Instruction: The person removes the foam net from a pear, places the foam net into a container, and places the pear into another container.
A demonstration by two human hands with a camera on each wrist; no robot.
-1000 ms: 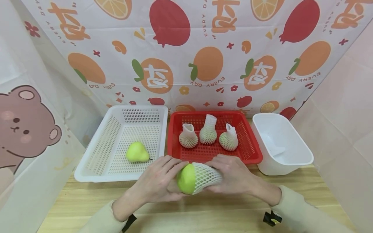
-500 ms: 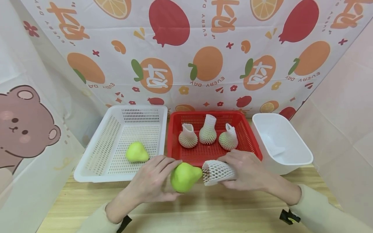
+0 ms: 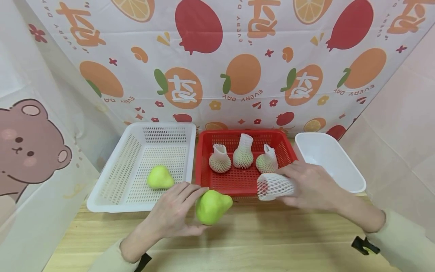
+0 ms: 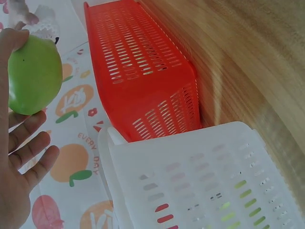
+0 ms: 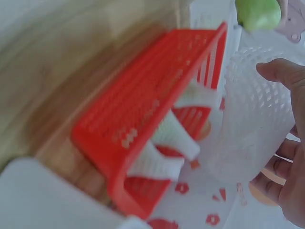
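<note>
My left hand (image 3: pixel 171 215) pinches a bare green pear (image 3: pixel 211 207) between thumb and fingers, in front of the baskets with its neck pointing right. In the left wrist view the pear (image 4: pixel 35 76) shows a short dark stem. To the right, my right hand (image 3: pixel 310 185) grips a white foam net sleeve (image 3: pixel 274 186) near the red basket's front right corner. The sleeve's mouth faces left toward the pear, and the two are apart. In the right wrist view the sleeve (image 5: pixel 252 119) looks hollow, with the thumb on one side and fingers on the other.
The red basket (image 3: pixel 231 185) holds three pears in foam nets, one of them the middle wrapped pear (image 3: pixel 242 156). At left, a white basket (image 3: pixel 98 202) contains another bare pear (image 3: pixel 159 177). A white bin (image 3: pixel 336 166) stands at right, partly behind my right arm. A printed curtain (image 3: pixel 217 37) hangs behind.
The foam net sleeve has come off the pear and moved right with my right hand, toward the white bin. My left hand keeps the pear, shifted slightly left.
</note>
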